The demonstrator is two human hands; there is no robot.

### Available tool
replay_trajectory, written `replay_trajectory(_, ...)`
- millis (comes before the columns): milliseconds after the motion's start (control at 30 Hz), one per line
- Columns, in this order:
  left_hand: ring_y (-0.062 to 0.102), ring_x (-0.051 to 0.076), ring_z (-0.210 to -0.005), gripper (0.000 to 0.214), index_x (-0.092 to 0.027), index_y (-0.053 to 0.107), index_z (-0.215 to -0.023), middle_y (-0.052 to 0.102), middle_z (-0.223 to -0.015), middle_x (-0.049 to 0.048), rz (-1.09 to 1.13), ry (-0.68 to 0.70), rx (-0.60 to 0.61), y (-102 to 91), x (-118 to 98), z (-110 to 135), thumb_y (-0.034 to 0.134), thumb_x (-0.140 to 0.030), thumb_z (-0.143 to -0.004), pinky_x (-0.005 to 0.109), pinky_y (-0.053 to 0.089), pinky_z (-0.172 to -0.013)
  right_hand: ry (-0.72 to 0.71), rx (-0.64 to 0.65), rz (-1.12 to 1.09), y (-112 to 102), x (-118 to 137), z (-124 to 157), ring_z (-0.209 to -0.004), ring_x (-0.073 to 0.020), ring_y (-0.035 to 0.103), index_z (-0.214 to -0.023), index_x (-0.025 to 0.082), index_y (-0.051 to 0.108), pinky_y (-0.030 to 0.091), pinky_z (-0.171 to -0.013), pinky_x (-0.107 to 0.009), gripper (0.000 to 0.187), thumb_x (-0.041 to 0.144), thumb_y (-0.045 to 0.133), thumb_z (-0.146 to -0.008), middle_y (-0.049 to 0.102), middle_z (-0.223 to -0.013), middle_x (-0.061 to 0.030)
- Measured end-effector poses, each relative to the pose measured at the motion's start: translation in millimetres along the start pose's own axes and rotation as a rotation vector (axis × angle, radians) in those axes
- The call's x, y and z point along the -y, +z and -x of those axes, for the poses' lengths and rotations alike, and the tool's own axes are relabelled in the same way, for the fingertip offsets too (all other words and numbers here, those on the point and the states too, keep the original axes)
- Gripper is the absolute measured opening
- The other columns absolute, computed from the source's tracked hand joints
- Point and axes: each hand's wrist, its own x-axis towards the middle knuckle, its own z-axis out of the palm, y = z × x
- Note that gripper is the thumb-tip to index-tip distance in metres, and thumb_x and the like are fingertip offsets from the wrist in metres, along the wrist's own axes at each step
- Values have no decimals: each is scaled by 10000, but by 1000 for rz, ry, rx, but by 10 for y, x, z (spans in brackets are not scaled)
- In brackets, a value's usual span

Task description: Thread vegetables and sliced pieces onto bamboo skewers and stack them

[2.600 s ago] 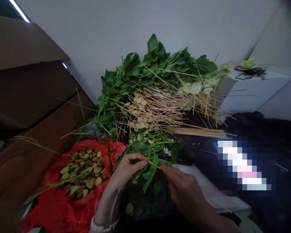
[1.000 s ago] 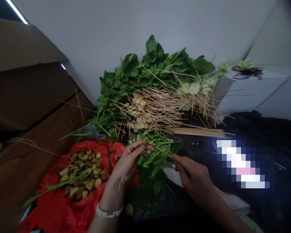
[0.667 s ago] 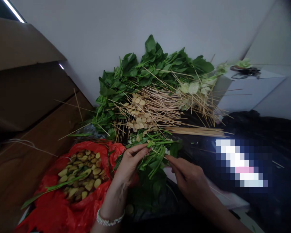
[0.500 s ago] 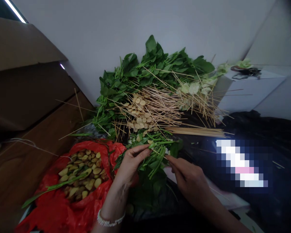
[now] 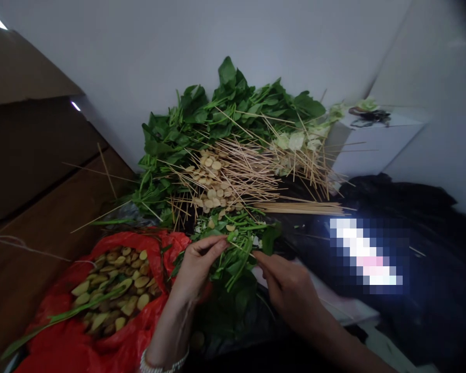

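My left hand (image 5: 200, 261), a bracelet at its wrist, is closed in a pinch at a green leafy stem (image 5: 231, 237). My right hand (image 5: 289, 285) is closed around the near end of a thin bamboo skewer (image 5: 242, 250), which runs toward the left fingertips. Whether its point has entered the stem is too small to tell. Loose leafy greens (image 5: 238, 267) lie beneath both hands. Just beyond them are skewers threaded with pale round slices (image 5: 213, 196), and a bundle of bare skewers (image 5: 303, 208) lies to the right.
A red plastic bag (image 5: 140, 334) with cut potato-like pieces (image 5: 128, 282) sits at the left. Skewered leafy greens (image 5: 233, 101) and pale leaves (image 5: 295, 141) are piled against the wall. A white box (image 5: 376, 142) stands at the back right, a cardboard box (image 5: 31, 140) at the left. Black plastic (image 5: 419, 207) covers the right.
The whole scene has shifted left in view as the camera turned slightly right. Both hands keep nearly the same pose, close together over the greens.
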Motion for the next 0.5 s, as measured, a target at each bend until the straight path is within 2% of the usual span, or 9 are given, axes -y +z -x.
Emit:
replay_trajectory(100,659,145,-724,258,-204,791,-797,767,-818,38,-87,51,18,-18,38,-14,847,-357,-597,239,507,-699,13,-6,-4,10,8,10,-822,-191,679,-1167,167,639,531,-776,-301,346,93,402,-925,713,-898,-89)
replay_trajectory(233,656,161,-728,287,-199,792,-806,765,-835,48,-114,52,27,-20,57,-23,833,-397,-604,253,504,-685,14,-19,-14,20,19,12,-815,-189,673,-1180,153,630,532,-760,-302,363,76,396,-913,711,-891,-89)
replay_trajectory(400,643,161,-709,249,-203,789,-764,757,-802,38,-153,27,69,23,50,2,825,-392,-606,252,502,-680,-2,-36,-12,45,36,8,-760,-171,661,-1173,151,628,521,-700,-278,384,54,376,-899,707,-854,-77)
replay_trajectory(500,642,174,-724,220,-194,783,-735,746,-775,38,-232,58,100,31,56,0,798,-391,-637,262,506,-693,-5,-35,-7,47,46,-6,-749,-171,657,-1165,146,628,515,-687,-276,374,59,377,-902,703,-842,-77)
